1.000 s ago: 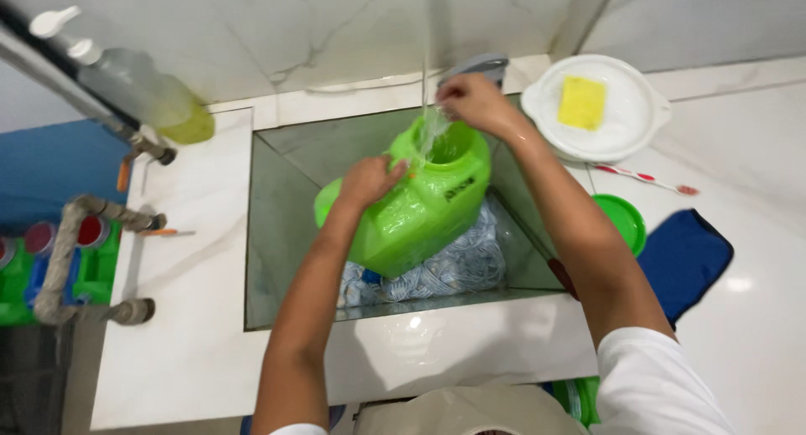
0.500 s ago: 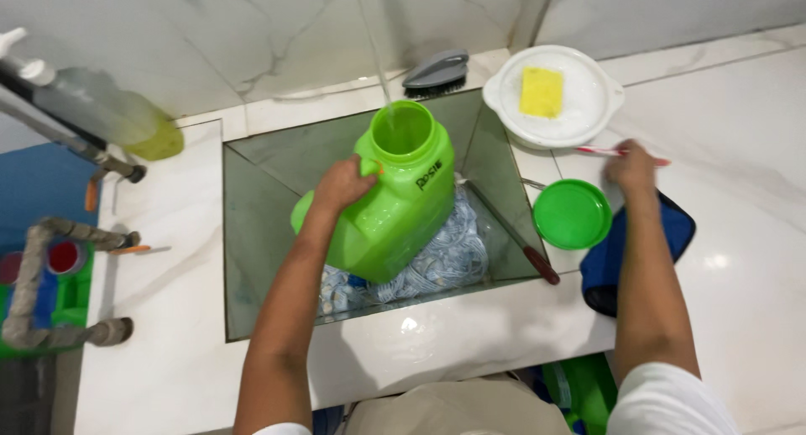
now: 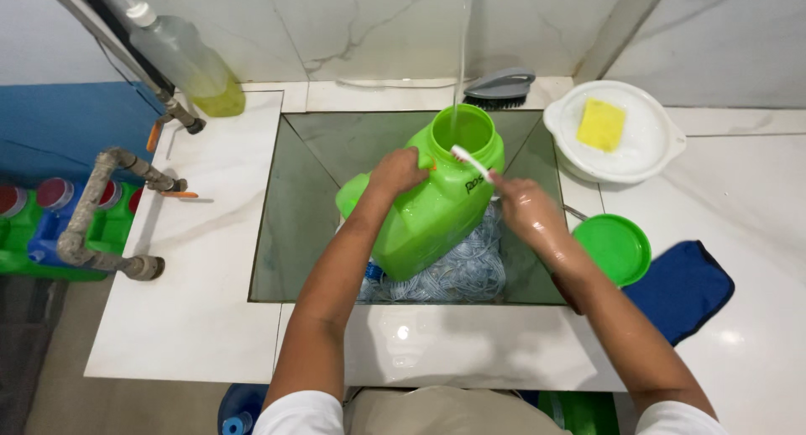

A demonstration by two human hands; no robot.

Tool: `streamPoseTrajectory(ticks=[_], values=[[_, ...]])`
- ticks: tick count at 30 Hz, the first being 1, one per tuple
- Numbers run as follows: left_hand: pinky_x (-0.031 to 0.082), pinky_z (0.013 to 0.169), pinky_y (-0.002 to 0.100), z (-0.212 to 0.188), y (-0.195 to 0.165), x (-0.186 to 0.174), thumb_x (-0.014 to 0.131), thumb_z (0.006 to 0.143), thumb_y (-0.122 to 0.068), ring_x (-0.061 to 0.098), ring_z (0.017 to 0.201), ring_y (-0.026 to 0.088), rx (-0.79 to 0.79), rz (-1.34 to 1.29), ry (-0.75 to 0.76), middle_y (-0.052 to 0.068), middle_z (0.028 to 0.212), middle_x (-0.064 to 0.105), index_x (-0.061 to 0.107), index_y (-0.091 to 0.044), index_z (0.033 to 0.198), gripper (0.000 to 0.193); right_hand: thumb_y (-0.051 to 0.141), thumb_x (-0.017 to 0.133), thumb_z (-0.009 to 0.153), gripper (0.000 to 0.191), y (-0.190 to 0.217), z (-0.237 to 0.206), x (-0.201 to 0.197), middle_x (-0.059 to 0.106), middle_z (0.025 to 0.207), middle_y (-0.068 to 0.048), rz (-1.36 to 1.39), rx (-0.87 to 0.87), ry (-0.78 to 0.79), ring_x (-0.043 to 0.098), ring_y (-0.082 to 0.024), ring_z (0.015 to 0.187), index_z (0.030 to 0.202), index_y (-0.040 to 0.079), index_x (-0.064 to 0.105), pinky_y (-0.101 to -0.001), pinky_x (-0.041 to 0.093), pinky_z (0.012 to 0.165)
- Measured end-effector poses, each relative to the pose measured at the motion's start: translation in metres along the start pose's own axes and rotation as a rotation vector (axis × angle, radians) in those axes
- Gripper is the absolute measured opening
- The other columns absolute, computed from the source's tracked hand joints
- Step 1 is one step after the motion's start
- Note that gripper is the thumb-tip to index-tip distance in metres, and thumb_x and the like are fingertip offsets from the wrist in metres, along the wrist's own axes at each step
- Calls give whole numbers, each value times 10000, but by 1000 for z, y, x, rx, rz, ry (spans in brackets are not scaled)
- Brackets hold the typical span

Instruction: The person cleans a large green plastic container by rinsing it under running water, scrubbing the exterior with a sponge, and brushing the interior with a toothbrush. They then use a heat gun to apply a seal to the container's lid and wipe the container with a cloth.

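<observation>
The right hand (image 3: 525, 212), which half a second ago reached to the right edge of the bench (image 3: 193, 317), is now back at the sink (image 3: 294, 225) with its grip closed on a toothbrush (image 3: 470, 162) laid against the rim of the green jug (image 3: 432, 208). The left hand (image 3: 399, 170) still clasps the jug's shoulder, tilting it under the water stream (image 3: 462, 57), so scrubbing of the mouth appears to be starting.

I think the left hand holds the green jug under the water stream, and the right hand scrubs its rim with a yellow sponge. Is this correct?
Not quite. The right hand holds a small white brush against the rim, not a sponge; the yellow sponge lies in the white bowl beside the sink. The left hand does hold the green jug under the water stream. The head view shows this.
</observation>
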State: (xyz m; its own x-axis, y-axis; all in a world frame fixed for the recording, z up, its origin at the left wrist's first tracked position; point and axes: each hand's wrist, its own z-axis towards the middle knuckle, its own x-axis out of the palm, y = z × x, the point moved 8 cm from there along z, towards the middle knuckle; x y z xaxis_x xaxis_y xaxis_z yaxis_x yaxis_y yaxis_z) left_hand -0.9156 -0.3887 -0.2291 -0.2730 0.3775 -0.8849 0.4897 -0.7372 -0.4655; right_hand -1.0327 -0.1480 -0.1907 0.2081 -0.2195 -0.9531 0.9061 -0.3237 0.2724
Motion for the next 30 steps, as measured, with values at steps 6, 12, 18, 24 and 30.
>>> streamPoseTrajectory(ticks=[6, 12, 18, 24, 30], values=[[537, 887, 543, -3, -17, 11, 734, 809, -295, 682, 978, 448, 27, 70, 62, 265, 1012, 713, 657, -5, 1046, 382, 18, 489, 998, 482, 59, 34, 63, 655, 1050, -235, -240, -95, -87, 710, -382, 820, 1471, -52, 432, -461, 595, 650], [532, 883, 550, 0, -3, -1, 730, 804, -247, 679, 1003, 444, -60, 74, 9, 266, 1065, 700, 695, -31, 1019, 307, 39, 465, 941, 551, 59, 35, 79, 647, 1058, -271, -215, -66, 71, 725, -392, 755, 1482, -49, 414, -482, 590, 603], [542, 854, 539, 1, -6, 7, 745, 773, -244, 689, 975, 422, -77, 89, 67, 242, 1034, 709, 701, -36, 1007, 316, 48, 501, 881, 552, 68, 37, 63, 668, 998, -263, -186, -87, 77, 727, -398, 719, 1424, -43, 471, -477, 589, 589], [575, 826, 518, 6, -23, 7, 716, 810, -226, 721, 935, 411, 50, 171, 60, 236, 987, 739, 708, -30, 992, 268, 43, 473, 958, 460, 58, 37, 50, 693, 1002, -237, -113, -65, 40, 724, -410, 775, 1409, -30, 518, -504, 584, 653], [569, 853, 528, 12, -38, 26, 721, 850, -260, 717, 944, 421, 81, 191, 68, 256, 1002, 729, 718, -19, 1000, 284, 113, 469, 1073, 389, 39, 33, 34, 689, 1080, -240, -52, 38, 79, 709, -438, 855, 1454, 53, 519, -551, 566, 714]])
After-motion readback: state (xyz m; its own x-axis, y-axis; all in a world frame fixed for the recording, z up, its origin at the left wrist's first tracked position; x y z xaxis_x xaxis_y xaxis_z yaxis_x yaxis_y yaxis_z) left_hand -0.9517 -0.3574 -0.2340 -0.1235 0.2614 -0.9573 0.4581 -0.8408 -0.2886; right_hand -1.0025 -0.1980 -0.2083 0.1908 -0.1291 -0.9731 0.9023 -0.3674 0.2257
